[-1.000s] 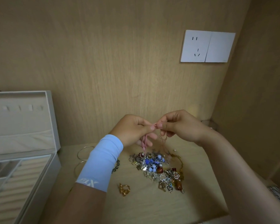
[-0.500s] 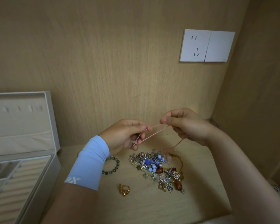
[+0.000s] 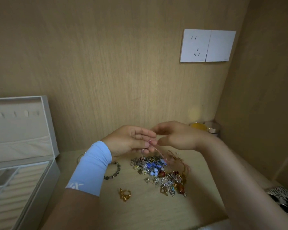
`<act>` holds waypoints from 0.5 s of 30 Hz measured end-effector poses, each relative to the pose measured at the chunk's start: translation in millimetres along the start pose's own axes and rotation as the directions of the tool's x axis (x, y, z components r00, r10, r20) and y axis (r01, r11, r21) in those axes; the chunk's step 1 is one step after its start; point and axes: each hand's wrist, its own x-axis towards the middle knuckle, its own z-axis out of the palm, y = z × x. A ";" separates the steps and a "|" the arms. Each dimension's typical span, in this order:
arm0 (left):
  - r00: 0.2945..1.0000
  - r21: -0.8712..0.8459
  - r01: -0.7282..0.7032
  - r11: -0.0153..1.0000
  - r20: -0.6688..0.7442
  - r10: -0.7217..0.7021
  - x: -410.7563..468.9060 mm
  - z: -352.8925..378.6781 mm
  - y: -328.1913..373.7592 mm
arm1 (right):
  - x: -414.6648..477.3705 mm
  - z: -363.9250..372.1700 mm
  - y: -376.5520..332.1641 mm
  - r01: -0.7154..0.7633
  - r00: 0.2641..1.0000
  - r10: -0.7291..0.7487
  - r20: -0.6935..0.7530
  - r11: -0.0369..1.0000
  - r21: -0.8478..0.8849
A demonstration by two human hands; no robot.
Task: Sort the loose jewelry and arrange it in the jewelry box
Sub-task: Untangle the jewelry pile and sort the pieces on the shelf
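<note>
Wood-grain alcove, back panel carrying a white wall socket [image 3: 195,45] with a blank plate beside it. Pale wooden shelf [image 3: 148,211] as work surface. Item: jewelry box [image 3: 45,173], grey-white, at the left edge, lid standing open, padded ring rolls and small compartments visible in the base. Item: loose jewelry pile [image 3: 156,168], mid-shelf, mixed blue beads, heart charms, amber-coloured pieces and chains, tangled. Item: gold ring [image 3: 125,195], lying apart in front of the pile. Item: dark beaded bracelet [image 3: 115,171], left of the pile, partly hidden by the wrist. Item: thin bangle [image 3: 80,156], behind the wrist, mostly hidden. Item: pink cord [image 3: 157,149], pinched between thumb and fingertips of the left hand [image 3: 131,141] above the pile, its strands trailing down into the tangle. Right hand [image 3: 176,136] close against the left, fingers loosely extended with a gap above the thumb, thumb tip just beside the cord; contact unclear. Light-blue sleeve [image 3: 91,168] on the left forearm. Two small jars [image 3: 206,127] at the back right corner.
</note>
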 end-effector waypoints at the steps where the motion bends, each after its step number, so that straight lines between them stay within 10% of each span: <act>1: 1.000 -0.003 -0.007 1.000 -0.002 0.007 0.0 0.3 0.5 | 2.9 6.1 -1.2 0.046 0.996 -0.060 0.065 0.979 0.197; 4: 0.999 0.048 -0.013 0.999 -0.042 0.015 0.0 -1.8 3.0 | 5.2 14.6 2.9 -0.026 0.973 -0.094 0.212 0.865 0.500; 15: 0.997 0.381 -0.016 0.925 -0.067 0.045 -2.8 -6.4 7.4 | 1.9 10.0 1.4 -0.077 0.992 0.052 0.116 0.972 0.224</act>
